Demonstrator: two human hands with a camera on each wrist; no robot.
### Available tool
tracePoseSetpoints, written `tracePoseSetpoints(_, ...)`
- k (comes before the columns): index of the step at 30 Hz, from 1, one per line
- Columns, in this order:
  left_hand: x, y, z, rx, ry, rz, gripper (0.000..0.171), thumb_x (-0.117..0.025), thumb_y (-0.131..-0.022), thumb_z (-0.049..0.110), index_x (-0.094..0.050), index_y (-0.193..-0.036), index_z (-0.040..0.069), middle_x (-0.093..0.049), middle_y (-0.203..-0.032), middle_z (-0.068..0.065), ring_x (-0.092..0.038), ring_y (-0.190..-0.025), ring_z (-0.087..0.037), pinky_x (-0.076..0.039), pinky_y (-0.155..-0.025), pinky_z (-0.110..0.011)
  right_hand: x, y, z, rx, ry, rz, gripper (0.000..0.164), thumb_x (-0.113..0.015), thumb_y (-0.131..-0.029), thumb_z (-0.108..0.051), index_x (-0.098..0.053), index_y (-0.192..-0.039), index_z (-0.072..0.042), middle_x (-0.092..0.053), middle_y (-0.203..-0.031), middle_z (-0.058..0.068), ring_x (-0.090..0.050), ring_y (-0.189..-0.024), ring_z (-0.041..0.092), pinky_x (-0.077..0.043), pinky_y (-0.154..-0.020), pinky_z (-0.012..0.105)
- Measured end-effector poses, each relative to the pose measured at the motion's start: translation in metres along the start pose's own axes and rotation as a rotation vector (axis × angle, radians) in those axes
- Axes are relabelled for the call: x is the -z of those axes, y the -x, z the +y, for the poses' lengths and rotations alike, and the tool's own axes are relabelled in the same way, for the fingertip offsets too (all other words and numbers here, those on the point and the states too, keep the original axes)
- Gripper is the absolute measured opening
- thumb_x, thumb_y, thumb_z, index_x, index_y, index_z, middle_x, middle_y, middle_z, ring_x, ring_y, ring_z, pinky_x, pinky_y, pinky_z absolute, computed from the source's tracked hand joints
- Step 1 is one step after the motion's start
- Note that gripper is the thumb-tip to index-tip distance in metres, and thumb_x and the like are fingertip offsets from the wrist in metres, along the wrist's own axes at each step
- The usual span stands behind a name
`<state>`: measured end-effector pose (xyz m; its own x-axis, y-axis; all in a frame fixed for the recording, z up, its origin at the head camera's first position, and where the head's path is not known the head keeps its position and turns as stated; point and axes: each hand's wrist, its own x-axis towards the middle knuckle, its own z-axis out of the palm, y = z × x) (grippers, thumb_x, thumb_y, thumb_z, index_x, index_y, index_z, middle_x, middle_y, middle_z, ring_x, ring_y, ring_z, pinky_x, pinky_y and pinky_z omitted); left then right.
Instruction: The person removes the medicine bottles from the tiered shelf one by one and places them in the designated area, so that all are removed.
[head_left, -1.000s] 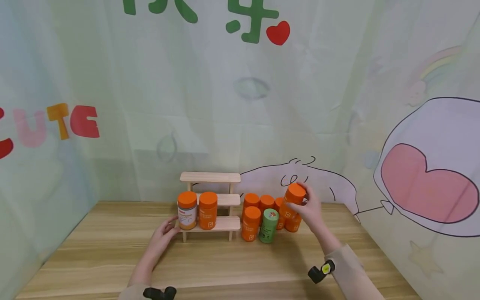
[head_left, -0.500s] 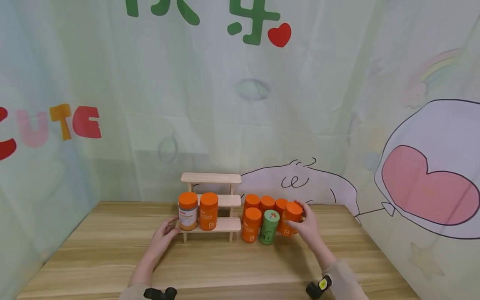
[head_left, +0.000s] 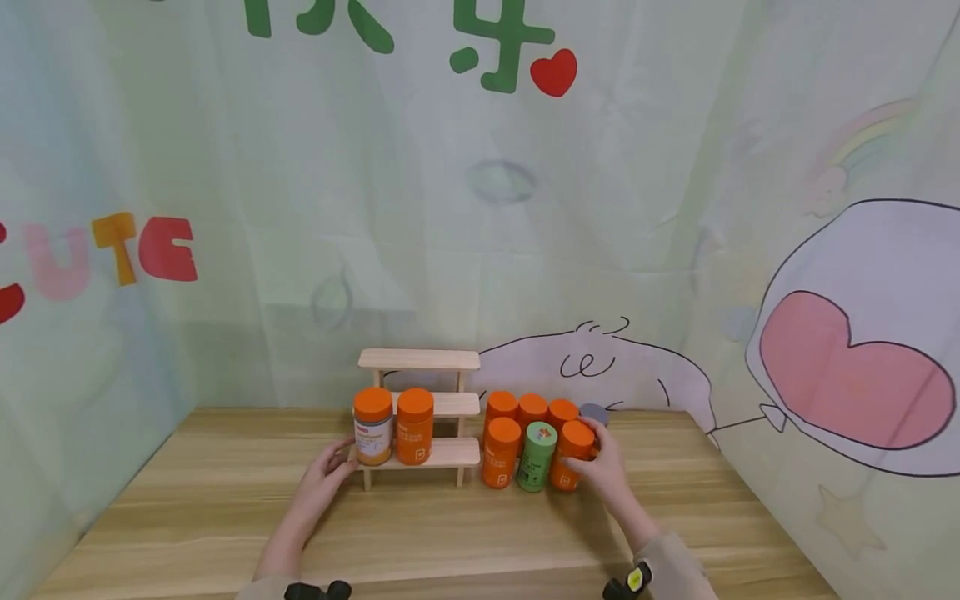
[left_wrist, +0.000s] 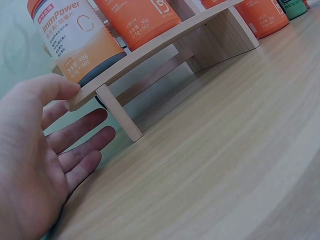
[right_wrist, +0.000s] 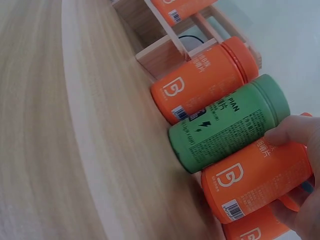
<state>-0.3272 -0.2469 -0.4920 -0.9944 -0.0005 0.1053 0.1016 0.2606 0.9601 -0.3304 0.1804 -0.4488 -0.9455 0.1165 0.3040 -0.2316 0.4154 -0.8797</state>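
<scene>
My right hand [head_left: 603, 467] holds an orange bottle [head_left: 573, 437] by its right side, thumb in front. The bottle stands upright at the right of a green bottle [head_left: 537, 457], close beside it. In the right wrist view the thumb presses on the held bottle [right_wrist: 255, 175] near its upper part. My left hand [head_left: 324, 477] pinches the left end of the lowest board of a wooden step rack [head_left: 456, 452], lower fingers loosely extended. On that board stand a white-labelled jar with an orange lid [head_left: 373, 427] and an orange bottle [head_left: 416, 427].
Left of the green bottle stands another orange bottle [head_left: 501, 454]. Behind are several orange-lidded bottles [head_left: 532, 407] and a greyish-purple lid [head_left: 594, 412]. The wooden table [head_left: 420, 533] meets a printed cloth backdrop [head_left: 420, 250].
My right hand has brought the orange bottle down and to the left, from above the back row to beside the green bottle. The left hand has stayed at the rack.
</scene>
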Motion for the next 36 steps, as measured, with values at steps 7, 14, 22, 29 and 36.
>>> tracePoseSetpoints(7, 0.0, -0.001, -0.001, -0.005, -0.008, 0.002, 0.051, -0.051, -0.098, 0.013, -0.037, -0.144, -0.005, -0.041, -0.144, -0.035, -0.041, -0.134, -0.043, -0.046, -0.085, -0.018, -0.003, 0.001, 0.004, 0.005, 0.033, 0.0, 0.07, -0.077, -0.069, 0.005, -0.05, -0.134, 0.002, -0.059, -0.127, 0.026, -0.058, -0.113, 0.036, -0.049, -0.093, 0.041)
tracePoseSetpoints(14, 0.0, -0.001, -0.001, -0.001, -0.008, -0.001, 0.051, -0.051, -0.098, 0.012, -0.037, -0.145, -0.005, -0.042, -0.144, -0.035, -0.042, -0.133, -0.042, -0.046, -0.082, -0.015, -0.004, 0.001, 0.007, -0.001, 0.027, -0.011, 0.07, -0.077, -0.07, 0.004, -0.05, -0.134, 0.001, -0.057, -0.129, 0.026, -0.057, -0.114, 0.036, -0.048, -0.093, 0.042)
tracePoseSetpoints(22, -0.001, -0.002, -0.001, 0.016, -0.002, -0.016, 0.053, -0.051, -0.099, 0.014, -0.035, -0.146, -0.005, -0.039, -0.146, -0.035, -0.039, -0.136, -0.045, -0.044, -0.084, -0.014, -0.005, 0.002, 0.01, -0.017, 0.031, -0.011, 0.07, -0.077, -0.072, 0.003, -0.048, -0.136, 0.0, -0.057, -0.131, 0.025, -0.056, -0.117, 0.036, -0.047, -0.097, 0.047)
tracePoseSetpoints(29, 0.0, -0.001, 0.0, 0.025, 0.006, -0.019, 0.053, -0.05, -0.099, 0.013, -0.034, -0.146, -0.005, -0.036, -0.147, -0.036, -0.036, -0.137, -0.046, -0.045, -0.084, -0.015, -0.006, 0.001, 0.014, 0.006, 0.017, -0.017, 0.07, -0.076, -0.073, 0.003, -0.047, -0.136, 0.001, -0.056, -0.131, 0.026, -0.055, -0.118, 0.039, -0.046, -0.097, 0.049)
tracePoseSetpoints(36, 0.0, -0.001, 0.001, 0.025, 0.013, -0.025, 0.053, -0.05, -0.099, 0.013, -0.034, -0.146, -0.005, -0.035, -0.148, -0.036, -0.034, -0.139, -0.046, -0.044, -0.085, -0.014, -0.006, 0.002, 0.015, 0.025, -0.001, -0.003, 0.072, -0.076, -0.071, 0.006, -0.046, -0.137, 0.003, -0.056, -0.128, 0.027, -0.058, -0.11, 0.037, -0.05, -0.089, 0.039)
